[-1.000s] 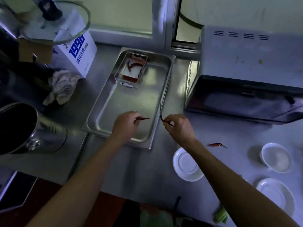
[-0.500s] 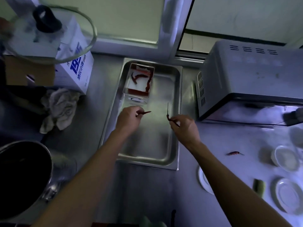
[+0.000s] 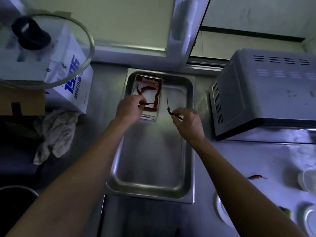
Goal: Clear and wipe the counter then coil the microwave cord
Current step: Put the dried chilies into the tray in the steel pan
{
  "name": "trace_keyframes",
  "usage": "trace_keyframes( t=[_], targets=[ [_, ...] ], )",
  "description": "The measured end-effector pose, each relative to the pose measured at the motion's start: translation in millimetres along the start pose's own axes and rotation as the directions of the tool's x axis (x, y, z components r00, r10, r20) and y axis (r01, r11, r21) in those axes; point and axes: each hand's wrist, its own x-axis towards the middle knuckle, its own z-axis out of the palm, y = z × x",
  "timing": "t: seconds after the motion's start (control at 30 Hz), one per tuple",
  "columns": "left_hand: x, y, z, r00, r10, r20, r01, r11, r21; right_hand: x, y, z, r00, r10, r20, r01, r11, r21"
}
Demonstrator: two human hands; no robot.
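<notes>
Both hands pinch 1 dried chili each, left hand over the small container inside the steel tray, right hand just beside it; release low into the container, then fetch the stray chili on the table.

Both arms reach forward, left hand and right hand each pinching closed.
</notes>
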Motion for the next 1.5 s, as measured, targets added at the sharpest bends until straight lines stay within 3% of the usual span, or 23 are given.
trace_keyframes(
  t=[0.27,0.47,0.63,0.8,1.03,1.3,1.5],
  targets=[
    [54.5,-13.0,16.5,0.99,0.137,0.034,-0.14,0.985,0.103,72.6,7.2,29.8,1.0,0.001,0.014,-0.002,0.997,0.081],
    [63.7,-28.7,30.2,0.987,0.139,0.08,-0.149,0.977,0.153,100.3,21.7,48.5,0.997,0.038,0.068,-0.044,0.995,0.091],
    [54.6,-43.5,30.2,0.99,0.133,-0.051,-0.122,0.976,0.182,115.6,16.0,68.6,0.995,-0.039,0.087,0.04,0.999,-0.009],
    [45.8,-53.5,24.2,0.992,0.116,-0.043,-0.107,0.98,0.167,130.4,3.0,85.8,0.993,-0.1,0.067,0.107,0.987,-0.121],
    [34.9,-58.3,17.6,0.996,0.092,0.016,-0.093,0.976,0.197,143.4,-10.4,107.1,0.974,-0.13,0.186,0.17,0.96,-0.222],
    [21.2,-48.5,12.5,0.998,0.042,0.055,-0.053,0.972,0.227,129.4,-13.8,93.0,0.983,-0.088,0.164,0.121,0.971,-0.204],
    [-12.9,-16.5,5.4,0.99,0.012,0.144,-0.041,0.979,0.2,72.1,-18.2,50.1,0.977,-0.017,0.212,0.073,0.963,-0.259]
  ],
)
